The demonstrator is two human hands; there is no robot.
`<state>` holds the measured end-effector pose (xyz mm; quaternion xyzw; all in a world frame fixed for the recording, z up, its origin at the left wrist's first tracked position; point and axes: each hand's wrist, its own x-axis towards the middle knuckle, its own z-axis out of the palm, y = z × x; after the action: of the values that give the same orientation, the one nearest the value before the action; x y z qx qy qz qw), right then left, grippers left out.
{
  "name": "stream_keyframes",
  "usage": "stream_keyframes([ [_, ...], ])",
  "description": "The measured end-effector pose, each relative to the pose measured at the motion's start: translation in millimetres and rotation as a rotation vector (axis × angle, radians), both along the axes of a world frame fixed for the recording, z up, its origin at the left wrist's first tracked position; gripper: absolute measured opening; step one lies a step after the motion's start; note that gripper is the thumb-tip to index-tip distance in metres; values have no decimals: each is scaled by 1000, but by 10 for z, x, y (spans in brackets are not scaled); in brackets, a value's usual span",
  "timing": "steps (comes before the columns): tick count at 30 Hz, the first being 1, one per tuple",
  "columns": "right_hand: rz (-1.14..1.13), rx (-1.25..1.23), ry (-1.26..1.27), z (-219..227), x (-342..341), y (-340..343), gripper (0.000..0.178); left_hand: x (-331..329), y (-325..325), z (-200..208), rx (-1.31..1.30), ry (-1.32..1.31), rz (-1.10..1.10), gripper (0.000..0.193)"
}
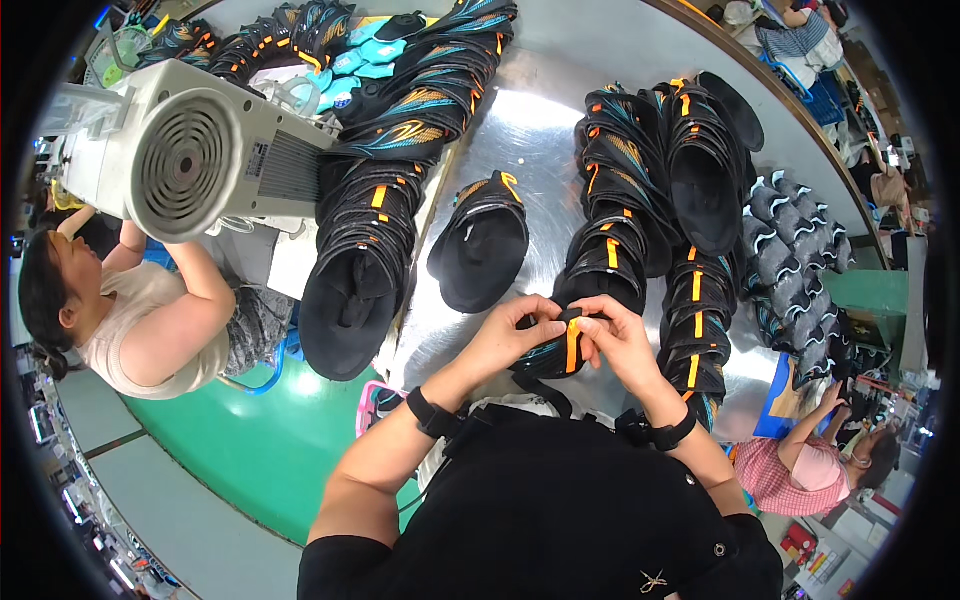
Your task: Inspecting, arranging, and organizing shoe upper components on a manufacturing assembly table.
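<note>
Close to my body, both hands pinch the edge of a black water shoe [545, 360] with an orange strip and a hint of blue pattern. My left hand [512, 332] grips it with thumb and forefinger from the left. From the right, the fingertips of my right hand [622, 342] close on the shoe beside the orange strip. Part of it is hidden behind my fingers and body. Beyond my left hand, a single black shoe [482, 245] with an orange loop lies on the metal table [535, 130]. Just past my fingers ends a row of nested black shoes [610, 225].
More nested shoes [410, 130] run along the table's left side, by a large grey machine [187, 165]. Right of me are another shoe row [695, 320] and grey-and-black shoes [795, 240]. One person [150, 310] works at left, another [810, 465] at right.
</note>
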<state>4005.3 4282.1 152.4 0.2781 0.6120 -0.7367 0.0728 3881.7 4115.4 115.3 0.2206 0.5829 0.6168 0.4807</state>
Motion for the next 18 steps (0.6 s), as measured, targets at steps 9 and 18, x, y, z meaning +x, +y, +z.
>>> stream_keyframes([
  [9,10,-24,18,163,-106,-54,10,41,-49,167,2,120,27,13],
  [18,-112,208,127,-136,-178,-246,5,72,54,310,-139,873,149,8],
])
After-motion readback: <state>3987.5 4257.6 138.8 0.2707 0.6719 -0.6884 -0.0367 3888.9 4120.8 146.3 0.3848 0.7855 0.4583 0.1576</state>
